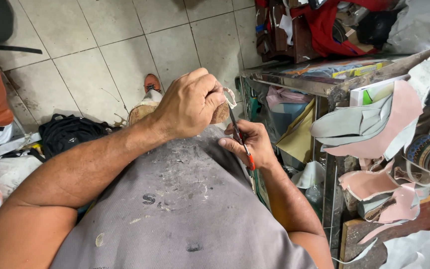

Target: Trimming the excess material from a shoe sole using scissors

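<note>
Two hands meet at the centre of the frame above a grey, paint-flecked apron [185,199]. The left hand [190,104] is curled tight, fingers wrapped around a small tan piece [221,113] with a pale strip looping off its right edge; most of that piece is hidden under the knuckles. Just below and to the right, the right hand [254,144] is closed in a narrow pinch on a slim tool with an orange handle [242,144], its dark tip angled up against the tan piece. Pink and grey leather offcuts [374,124] hang over a cluttered counter [324,84] at the right; a black bag [68,132] lies on the tiled floor [100,45] at the left
</note>
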